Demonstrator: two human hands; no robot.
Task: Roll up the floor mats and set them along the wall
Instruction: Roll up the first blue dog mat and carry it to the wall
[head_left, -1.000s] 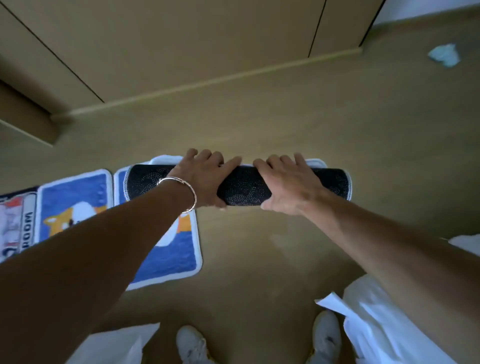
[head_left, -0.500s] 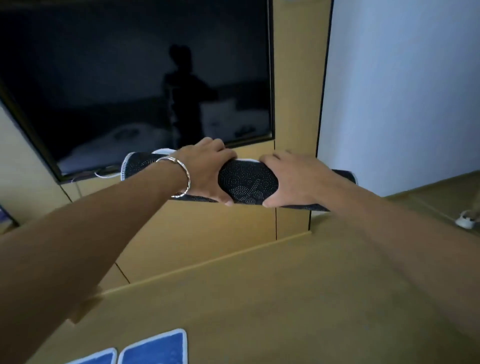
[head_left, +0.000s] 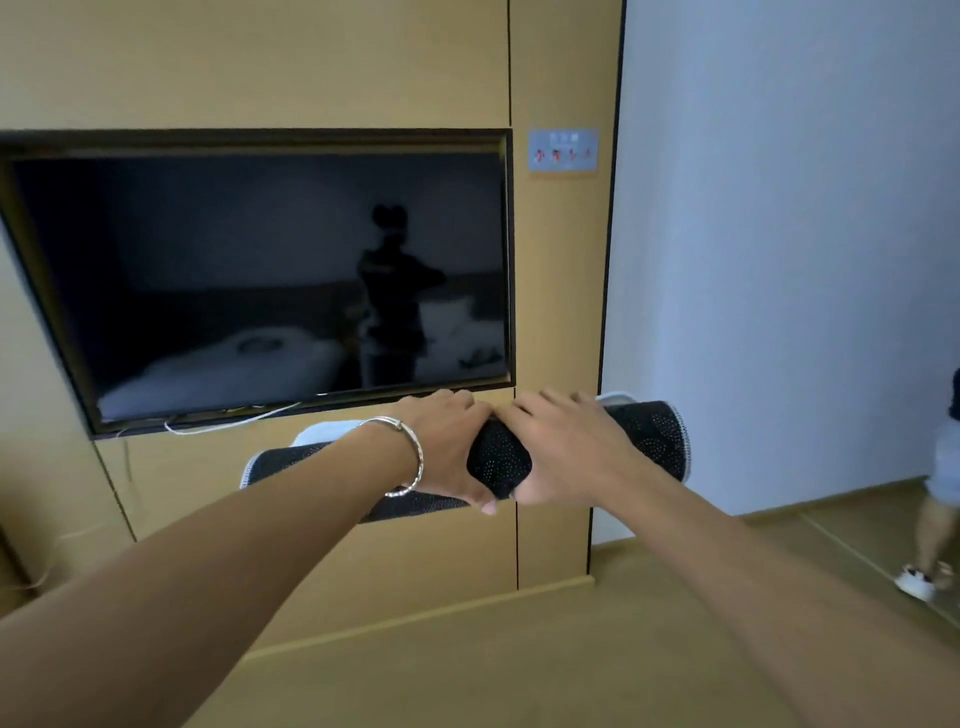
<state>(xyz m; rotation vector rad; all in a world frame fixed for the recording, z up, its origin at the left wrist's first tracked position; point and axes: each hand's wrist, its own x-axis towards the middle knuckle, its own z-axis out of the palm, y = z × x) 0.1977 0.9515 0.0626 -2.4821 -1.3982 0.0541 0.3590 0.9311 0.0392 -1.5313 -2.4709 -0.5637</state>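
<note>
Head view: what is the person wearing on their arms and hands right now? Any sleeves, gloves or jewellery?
No sleeves or gloves show on either side, all the way to the frame edge. The left hand has a thin silver bangle round its wrist, with a small knot-like joint on top. The right hand and its wrist wear nothing. No rings or watch are visible.

The rolled mat (head_left: 498, 460) is showing black, dotted, rubbery-looking backing; the bracelet (head_left: 420, 460) is gleaming like polished metal; the television screen (head_left: 234, 270) is shining glossy; the wall panels (head_left: 311, 62) are looking matt, wood-like.
</note>
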